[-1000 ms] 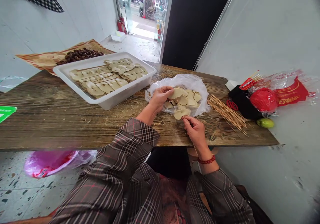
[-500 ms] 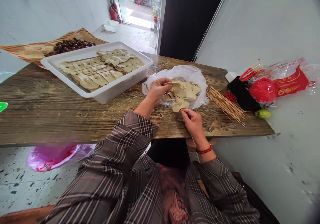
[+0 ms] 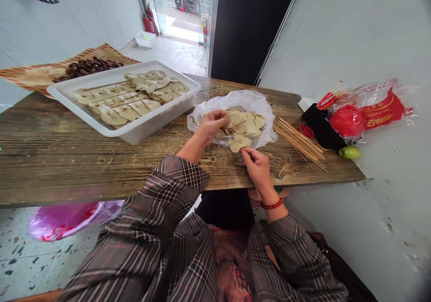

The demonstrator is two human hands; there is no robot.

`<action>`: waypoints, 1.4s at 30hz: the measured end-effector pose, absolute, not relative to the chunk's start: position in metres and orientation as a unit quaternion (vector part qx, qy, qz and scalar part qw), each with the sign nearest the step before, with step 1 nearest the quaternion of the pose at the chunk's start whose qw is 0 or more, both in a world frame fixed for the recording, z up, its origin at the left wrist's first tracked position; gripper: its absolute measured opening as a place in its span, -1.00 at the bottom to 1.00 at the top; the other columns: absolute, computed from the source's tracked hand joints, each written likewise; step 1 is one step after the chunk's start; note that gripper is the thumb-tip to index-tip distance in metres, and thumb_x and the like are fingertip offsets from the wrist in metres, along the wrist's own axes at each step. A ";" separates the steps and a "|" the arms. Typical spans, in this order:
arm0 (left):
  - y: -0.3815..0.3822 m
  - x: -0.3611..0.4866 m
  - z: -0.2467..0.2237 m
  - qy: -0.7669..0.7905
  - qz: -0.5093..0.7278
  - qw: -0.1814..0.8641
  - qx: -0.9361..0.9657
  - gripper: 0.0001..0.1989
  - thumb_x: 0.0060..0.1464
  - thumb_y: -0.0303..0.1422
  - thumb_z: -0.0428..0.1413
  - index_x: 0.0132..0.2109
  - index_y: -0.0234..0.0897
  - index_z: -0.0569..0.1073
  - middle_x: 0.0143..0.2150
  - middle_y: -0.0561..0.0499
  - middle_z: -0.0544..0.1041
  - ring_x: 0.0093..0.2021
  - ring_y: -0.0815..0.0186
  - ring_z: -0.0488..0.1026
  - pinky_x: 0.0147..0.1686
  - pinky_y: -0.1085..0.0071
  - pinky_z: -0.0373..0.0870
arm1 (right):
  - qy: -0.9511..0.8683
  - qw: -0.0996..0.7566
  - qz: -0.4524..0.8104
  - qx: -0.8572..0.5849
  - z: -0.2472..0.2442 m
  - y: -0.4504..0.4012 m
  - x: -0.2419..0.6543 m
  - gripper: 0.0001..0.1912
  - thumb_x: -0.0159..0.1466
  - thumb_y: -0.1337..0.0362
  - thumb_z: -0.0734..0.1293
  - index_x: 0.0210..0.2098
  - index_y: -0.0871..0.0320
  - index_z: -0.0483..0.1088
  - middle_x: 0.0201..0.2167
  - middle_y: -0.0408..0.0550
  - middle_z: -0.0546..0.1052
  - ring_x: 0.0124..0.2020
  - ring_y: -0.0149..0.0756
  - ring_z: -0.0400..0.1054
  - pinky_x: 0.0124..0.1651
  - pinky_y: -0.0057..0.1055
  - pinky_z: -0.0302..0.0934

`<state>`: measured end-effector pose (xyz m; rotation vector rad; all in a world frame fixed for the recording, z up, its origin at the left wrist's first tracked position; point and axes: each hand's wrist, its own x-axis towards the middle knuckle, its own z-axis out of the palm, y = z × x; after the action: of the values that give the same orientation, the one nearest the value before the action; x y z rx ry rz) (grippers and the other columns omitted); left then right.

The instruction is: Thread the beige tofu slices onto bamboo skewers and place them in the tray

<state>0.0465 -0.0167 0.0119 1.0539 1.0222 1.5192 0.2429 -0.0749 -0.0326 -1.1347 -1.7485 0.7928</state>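
Observation:
Between thumb and fingers my left hand [image 3: 212, 126] pinches a thin, pale beige slice [image 3: 232, 119] above the open plastic bag. My right hand [image 3: 258, 165] is closed round a thin wooden skewer [image 3: 257, 190]; one pale slice [image 3: 240, 144] is threaded on it just beyond my fingertips. The skewer's tip end points up toward the slice in my left hand. Under both hands, the white plastic bag [image 3: 198, 109] holds a heap of the same loose slices [image 3: 252, 124]. To the left, a white tub [image 3: 134, 136] contains several skewers loaded with slices [image 3: 131, 102].
Bare wooden skewers [image 3: 299, 142] lie in a bundle right of the bag. Beyond them are red-handled scissors [image 3: 306, 130], a black box [image 3: 323, 127], red packaging [image 3: 384, 113] and a green fruit [image 3: 349, 152]. Dark red fruits [image 3: 87, 67] sit on paper behind the tub. A pink basin [image 3: 63, 219] stands below.
The slice in my left hand has turned to face me more and sits closer to the skewer's tip. My right hand keeps its grip. The whole view has shifted slightly.

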 end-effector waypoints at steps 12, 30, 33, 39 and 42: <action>-0.018 0.045 0.014 0.403 0.631 0.552 0.367 -0.85 -0.15 -0.40 0.28 -0.39 -0.35 0.49 -0.51 0.08 0.46 -0.55 0.50 0.32 -0.58 0.57 0.24 | -0.695 0.440 0.335 -0.459 -0.035 -0.077 0.246 -0.66 0.28 0.06 0.30 -0.22 0.17 0.59 -0.55 -0.13 0.48 -0.55 -0.38 0.26 -0.45 -0.44 0.14; -0.019 0.051 0.012 0.426 0.601 0.543 0.403 -0.90 -0.07 -0.46 0.26 -0.36 -0.37 0.48 -0.56 0.06 0.48 -0.60 0.50 0.34 -0.59 0.57 0.20 | -0.688 0.441 0.345 -0.461 -0.036 -0.076 0.247 -0.66 0.27 0.06 0.31 -0.21 0.17 0.59 -0.56 -0.13 0.47 -0.55 -0.37 0.28 -0.46 -0.43 0.14; -0.020 0.050 0.014 0.425 0.607 0.529 0.415 -0.91 -0.07 -0.46 0.24 -0.35 -0.36 0.49 -0.54 0.08 0.47 -0.59 0.51 0.32 -0.58 0.58 0.21 | -0.690 0.438 0.341 -0.465 -0.035 -0.077 0.247 -0.66 0.28 0.07 0.30 -0.22 0.18 0.59 -0.59 -0.14 0.45 -0.56 -0.38 0.27 -0.46 -0.44 0.13; -0.020 0.049 0.016 0.441 0.604 0.495 0.443 -0.92 -0.10 -0.48 0.20 -0.35 -0.35 0.51 -0.53 0.10 0.43 -0.55 0.51 0.27 -0.55 0.57 0.18 | -0.686 0.437 0.348 -0.466 -0.032 -0.078 0.246 -0.65 0.27 0.07 0.30 -0.21 0.19 0.58 -0.58 -0.14 0.46 -0.57 -0.38 0.27 -0.46 -0.44 0.13; -0.019 0.050 0.014 0.450 0.600 0.473 0.462 -0.92 -0.09 -0.48 0.18 -0.35 -0.35 0.52 -0.54 0.10 0.41 -0.54 0.50 0.26 -0.53 0.56 0.16 | -0.685 0.437 0.351 -0.465 -0.032 -0.078 0.246 -0.66 0.28 0.07 0.30 -0.22 0.19 0.58 -0.57 -0.14 0.46 -0.57 -0.39 0.26 -0.46 -0.45 0.13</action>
<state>0.0496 -0.0188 0.0135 1.1305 1.1013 1.4684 0.2461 -0.0779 -0.0324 -1.1572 -1.7039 0.8723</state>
